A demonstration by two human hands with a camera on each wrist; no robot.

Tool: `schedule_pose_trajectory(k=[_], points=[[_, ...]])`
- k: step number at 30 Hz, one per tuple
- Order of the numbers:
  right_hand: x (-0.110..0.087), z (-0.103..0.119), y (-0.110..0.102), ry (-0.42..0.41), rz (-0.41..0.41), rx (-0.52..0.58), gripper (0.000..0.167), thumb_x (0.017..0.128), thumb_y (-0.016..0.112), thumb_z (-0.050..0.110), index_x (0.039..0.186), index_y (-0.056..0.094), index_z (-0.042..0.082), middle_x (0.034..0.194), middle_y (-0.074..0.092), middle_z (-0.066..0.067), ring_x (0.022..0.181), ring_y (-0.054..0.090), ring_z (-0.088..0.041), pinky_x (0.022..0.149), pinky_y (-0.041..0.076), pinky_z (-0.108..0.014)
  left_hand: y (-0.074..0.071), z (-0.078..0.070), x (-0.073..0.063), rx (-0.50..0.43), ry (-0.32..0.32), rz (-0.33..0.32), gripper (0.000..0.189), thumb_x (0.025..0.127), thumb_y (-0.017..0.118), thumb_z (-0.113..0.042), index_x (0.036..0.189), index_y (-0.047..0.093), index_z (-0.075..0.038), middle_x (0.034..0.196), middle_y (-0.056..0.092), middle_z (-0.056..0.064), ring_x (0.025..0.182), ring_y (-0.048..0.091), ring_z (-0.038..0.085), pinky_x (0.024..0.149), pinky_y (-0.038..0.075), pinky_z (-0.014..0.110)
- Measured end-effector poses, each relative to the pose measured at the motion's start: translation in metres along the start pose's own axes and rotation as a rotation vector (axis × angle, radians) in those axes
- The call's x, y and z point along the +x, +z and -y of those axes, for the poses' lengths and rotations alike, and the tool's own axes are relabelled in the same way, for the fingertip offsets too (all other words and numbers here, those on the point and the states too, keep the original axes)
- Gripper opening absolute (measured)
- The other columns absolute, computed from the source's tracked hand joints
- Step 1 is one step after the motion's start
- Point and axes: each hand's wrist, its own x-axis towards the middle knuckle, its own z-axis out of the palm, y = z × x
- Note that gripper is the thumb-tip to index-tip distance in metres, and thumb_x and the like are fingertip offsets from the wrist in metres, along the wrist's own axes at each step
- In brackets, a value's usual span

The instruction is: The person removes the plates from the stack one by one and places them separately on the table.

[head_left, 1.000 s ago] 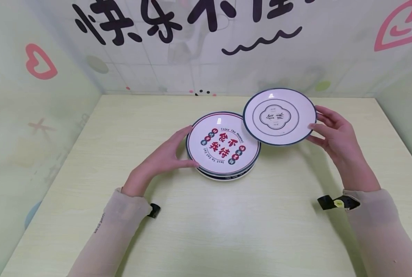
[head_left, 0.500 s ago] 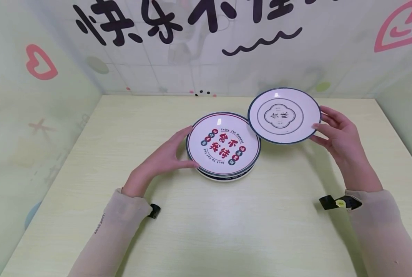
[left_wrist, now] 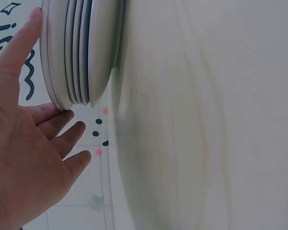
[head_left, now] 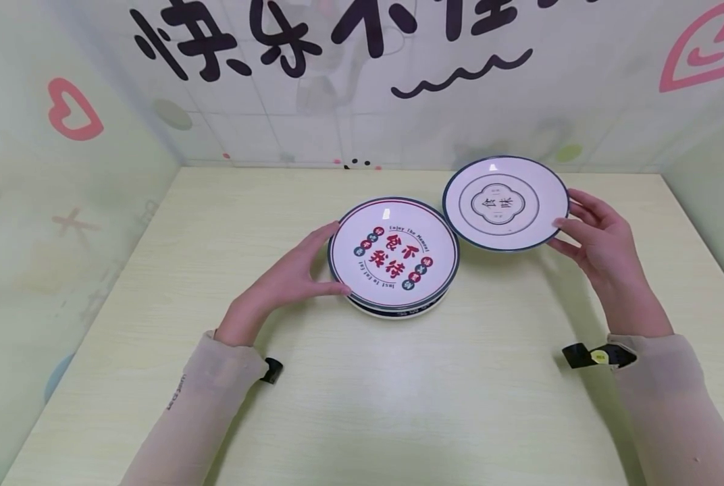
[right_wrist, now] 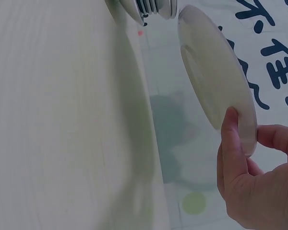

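Note:
A stack of several round plates [head_left: 394,253] sits on the table, its top plate white with red characters and a dark rim. My left hand [head_left: 283,277] touches the stack's left edge, thumb at the front and index finger farther back; the left wrist view shows its other fingers spread loosely off the plates [left_wrist: 77,52]. A white plate [head_left: 505,202] with a blue rim and black characters is held above the table by my right hand [head_left: 599,243]. That hand pinches the plate's right edge, thumb on top and fingers below, as the right wrist view shows on the plate [right_wrist: 218,72].
A pale wooden table [head_left: 362,405] lies under the plates. Behind it rises a wall [head_left: 313,128] printed with large black characters, and side walls stand left and right. Each wrist wears a black strap at the sleeve cuff.
My right hand has drawn the held plate a little to the right, so it overlaps the stack less. My left hand has stayed at the stack's edge.

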Motion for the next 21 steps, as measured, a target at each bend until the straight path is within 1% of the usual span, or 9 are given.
schedule_pose_trajectory(k=[6,10,21], points=[[0.0030,-0.0016,-0.0028,0.013,-0.018,-0.020,0.063,0.087,0.072,-0.001,0.143,0.049,0.017,0.113,0.066,0.008,0.088,0.069,-0.008,0.064,0.063,-0.025,0.0001,0.0006,0.0001,-0.004,0.012,-0.002,0.117,0.072,0.086,-0.051,0.161,0.014,-0.028,0.169,0.014,0.001,0.157,0.012,0.028,0.126,0.019,0.055],[0.0041,-0.0032,-0.0046,0.018,-0.025,-0.017,0.066,0.087,0.073,0.000,0.145,0.047,0.017,0.113,0.065,0.008,0.088,0.068,-0.007,0.064,0.063,-0.025,0.0004,0.0007,0.0002,-0.003,0.010,-0.001,0.116,0.073,0.085,-0.051,0.161,0.014,-0.028,0.169,0.014,0.001,0.157,0.012,0.028,0.126,0.019,0.055],[0.0104,-0.0081,-0.0088,0.021,-0.032,0.017,0.060,0.087,0.072,-0.003,0.139,0.051,0.017,0.111,0.066,0.007,0.086,0.069,-0.008,0.065,0.063,-0.026,0.0010,0.0011,0.0003,0.003,0.011,-0.008,0.116,0.073,0.086,-0.051,0.161,0.014,-0.027,0.169,0.015,0.001,0.157,0.013,0.028,0.126,0.020,0.054]])
